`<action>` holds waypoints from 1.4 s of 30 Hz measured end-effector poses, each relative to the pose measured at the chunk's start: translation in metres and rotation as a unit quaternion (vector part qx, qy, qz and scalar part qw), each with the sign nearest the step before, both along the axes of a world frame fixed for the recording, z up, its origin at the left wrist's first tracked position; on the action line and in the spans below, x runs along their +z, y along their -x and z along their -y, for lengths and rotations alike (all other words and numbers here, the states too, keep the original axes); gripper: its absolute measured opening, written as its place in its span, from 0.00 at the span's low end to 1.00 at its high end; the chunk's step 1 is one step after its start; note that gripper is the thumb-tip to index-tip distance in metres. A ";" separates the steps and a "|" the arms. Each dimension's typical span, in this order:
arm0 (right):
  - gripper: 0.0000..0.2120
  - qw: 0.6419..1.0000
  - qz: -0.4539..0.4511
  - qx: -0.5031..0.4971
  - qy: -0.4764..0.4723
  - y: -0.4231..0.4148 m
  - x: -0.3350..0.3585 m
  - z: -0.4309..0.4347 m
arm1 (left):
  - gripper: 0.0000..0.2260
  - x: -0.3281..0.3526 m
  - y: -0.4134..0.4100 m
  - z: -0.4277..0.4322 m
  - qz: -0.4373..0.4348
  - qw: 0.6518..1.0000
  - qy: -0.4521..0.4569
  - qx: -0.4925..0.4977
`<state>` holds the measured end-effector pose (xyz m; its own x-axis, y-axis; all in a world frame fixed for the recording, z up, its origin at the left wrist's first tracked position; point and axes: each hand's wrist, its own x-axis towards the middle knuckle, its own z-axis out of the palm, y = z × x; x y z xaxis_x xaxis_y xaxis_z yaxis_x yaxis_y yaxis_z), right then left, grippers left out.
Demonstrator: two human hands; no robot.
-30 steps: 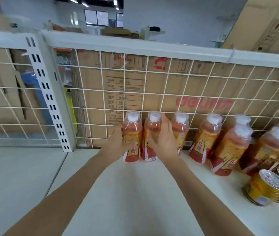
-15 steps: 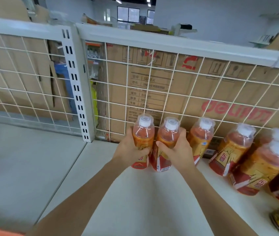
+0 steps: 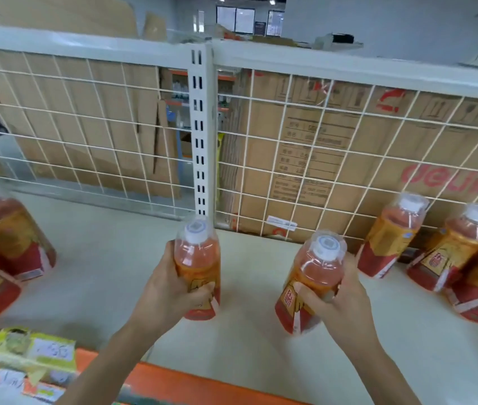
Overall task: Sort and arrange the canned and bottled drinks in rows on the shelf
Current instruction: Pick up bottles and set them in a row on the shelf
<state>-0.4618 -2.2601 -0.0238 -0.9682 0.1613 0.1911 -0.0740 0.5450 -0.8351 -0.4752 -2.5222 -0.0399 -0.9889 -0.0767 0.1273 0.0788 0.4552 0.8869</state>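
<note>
Just before the slotted post (image 3: 201, 135), head view: my left hand (image 3: 167, 293) has fingers (image 3: 202, 289) wrapped on the left bottle (image 3: 198, 258), my right hand (image 3: 342, 305) likewise on the right bottle (image 3: 316, 270), over the shelf (image 3: 109, 258). Right of the post, leaning bottles (image 3: 389, 235) await rowing; left of it, a cluster (image 3: 10, 238) crowds. Mostly undone, I judge.

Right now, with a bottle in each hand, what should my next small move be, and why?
Probably carry both leftward and set them upright beside the bottles at the left edge. The left hand grips the left bottle and the right hand the right bottle, both away from the wire back, and bare shelf lies between them and that group.
</note>
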 end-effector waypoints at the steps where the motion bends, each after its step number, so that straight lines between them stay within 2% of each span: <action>1: 0.32 1.000 -0.001 0.002 0.001 -0.004 0.000 0.008 | 0.29 0.000 -0.007 0.012 -0.007 1.000 0.007 0.011; 10: 0.36 0.997 -0.002 0.067 0.029 -0.018 -0.003 0.103 | 0.30 -0.003 -0.048 0.131 -0.025 0.994 0.022 0.105; 16: 0.37 0.991 -0.021 0.128 0.027 -0.001 -0.006 0.176 | 0.34 -0.002 -0.057 0.175 -0.070 0.972 0.099 0.204; 20: 0.39 0.984 -0.033 0.173 0.037 0.015 -0.008 0.228 | 0.39 -0.001 -0.059 0.187 -0.095 0.946 0.187 0.249; 24: 0.38 0.972 -0.035 0.227 0.051 0.034 -0.006 0.281 | 0.44 -0.002 -0.060 0.206 -0.108 0.931 0.211 0.276; 29: 0.35 0.954 -0.030 0.286 0.078 0.061 -0.009 0.340 | 0.44 -0.005 -0.063 0.217 -0.144 0.922 0.250 0.259; 34: 0.30 0.934 0.008 0.339 0.113 0.074 -0.003 0.369 | 0.42 -0.013 -0.067 0.224 -0.155 0.921 0.238 0.266; 39: 0.26 0.917 0.031 0.384 0.102 0.076 0.000 0.380 | 0.41 -0.016 -0.067 0.228 -0.169 0.925 0.233 0.248; 42: 0.27 0.914 0.041 0.393 0.088 0.076 0.000 0.379 | 0.40 -0.017 -0.067 0.230 -0.176 0.928 0.224 0.242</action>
<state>-0.5375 -2.6388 -0.0235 -0.8086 -0.5688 0.1504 -0.3176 0.2068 -0.9254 -0.4086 -2.7519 -0.0565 -0.7432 -0.3627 0.5623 0.0182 0.8291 0.5588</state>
